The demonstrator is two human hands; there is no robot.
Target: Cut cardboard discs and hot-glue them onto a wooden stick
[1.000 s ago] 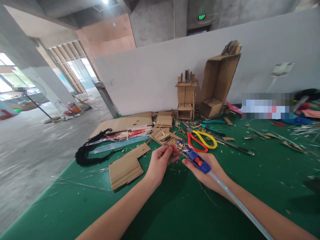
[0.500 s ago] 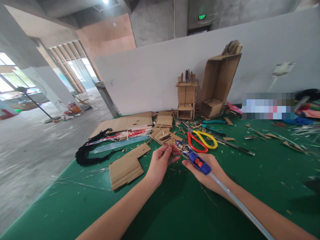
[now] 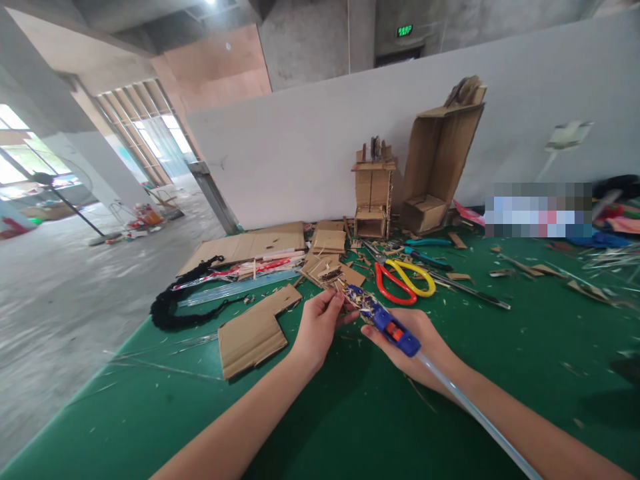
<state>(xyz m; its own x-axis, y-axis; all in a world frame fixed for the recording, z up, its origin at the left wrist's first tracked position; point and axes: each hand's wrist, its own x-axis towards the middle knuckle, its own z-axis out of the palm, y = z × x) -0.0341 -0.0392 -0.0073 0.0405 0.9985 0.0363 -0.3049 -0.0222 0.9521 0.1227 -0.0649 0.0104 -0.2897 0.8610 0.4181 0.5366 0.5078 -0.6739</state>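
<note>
My right hand [image 3: 417, 340] is wrapped round a blue glue gun [image 3: 395, 331] with an orange part on top. A long clear glue stick [image 3: 470, 403] runs out of its rear end toward the lower right. Bits of debris cling to the gun's front, which points at my left hand [image 3: 320, 327]. The fingers of my left hand are pinched on a small thin piece near the nozzle, too small to name. Just beyond the hands lie small cardboard pieces [image 3: 317, 267].
Scissors [image 3: 405, 283] with red and yellow handles lie behind the gun. An L-shaped cardboard piece [image 3: 253, 337] and black yarn [image 3: 165, 310] are at left. A cardboard chair-like model [image 3: 373, 193] and a tall cardboard box [image 3: 433, 160] stand at the back by a white partition [image 3: 280, 160].
My right hand has moved the glue gun slightly left, bringing its front closer to the fingertips of my left hand. My left hand has barely moved.
</note>
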